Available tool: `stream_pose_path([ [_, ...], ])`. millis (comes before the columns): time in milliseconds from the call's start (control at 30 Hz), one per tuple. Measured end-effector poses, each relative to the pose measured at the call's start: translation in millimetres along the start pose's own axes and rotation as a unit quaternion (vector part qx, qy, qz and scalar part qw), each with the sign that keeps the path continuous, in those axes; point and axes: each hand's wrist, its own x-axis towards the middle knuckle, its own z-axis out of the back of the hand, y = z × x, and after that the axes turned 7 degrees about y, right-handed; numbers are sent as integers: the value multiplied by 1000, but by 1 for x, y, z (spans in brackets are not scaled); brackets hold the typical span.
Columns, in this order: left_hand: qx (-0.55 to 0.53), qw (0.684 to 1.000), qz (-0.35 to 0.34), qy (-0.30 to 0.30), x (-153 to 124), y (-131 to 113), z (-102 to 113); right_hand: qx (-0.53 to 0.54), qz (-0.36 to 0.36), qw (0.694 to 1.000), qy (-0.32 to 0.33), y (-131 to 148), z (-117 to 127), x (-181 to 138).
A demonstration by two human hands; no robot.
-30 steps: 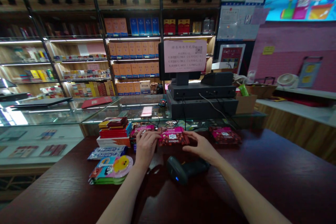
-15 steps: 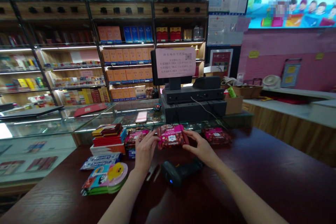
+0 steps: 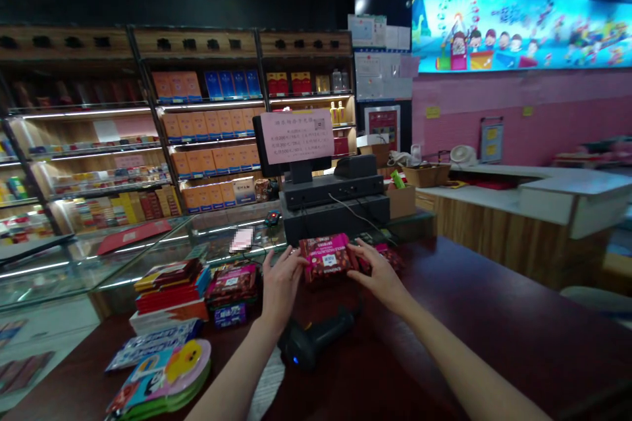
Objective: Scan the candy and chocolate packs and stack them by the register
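Both my hands hold a pink-and-brown pack of hazelnut chocolate (image 3: 326, 258) above the dark tabletop. My left hand (image 3: 282, 279) grips its left end, and my right hand (image 3: 378, 271) pinches its right end. Behind my right hand lies a similar pack (image 3: 390, 256), partly hidden. To the left of my left hand, more of these packs (image 3: 232, 281) sit on a small purple-blue packet (image 3: 230, 316). A black barcode scanner (image 3: 313, 340) with a blue light rests on the table below the held pack.
On the left stand a stack of red and yellow packets (image 3: 170, 289), blue-and-white packets (image 3: 153, 344) and colourful duck-printed packs (image 3: 165, 378). A cash register with a screen (image 3: 336, 194) stands behind on the glass counter (image 3: 197, 237). Stocked shelves (image 3: 212, 105) line the wall.
The view has turned to the right, so the table items and shelves appear further left. Both hands still hold the pack, which now overlaps the pack behind on the right.
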Motion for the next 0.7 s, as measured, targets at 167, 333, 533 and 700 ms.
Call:
stream_pose_path([
  [167, -50, 999, -7, 14, 16, -19, -24, -41, 10, 999, -29, -17, 22, -2],
  [333, -104, 993, 18, 53, 34, -38, -46, -75, 8, 996, -56, -38, 38, -3],
  [533, -142, 975, 55, 162, 51, -59, -66, -100, -3, 993, -55, -67, 59, -3],
  [700, -149, 961, 46, 230, 62, -61, -88, -126, -28, 991, -20, -93, 73, 2],
])
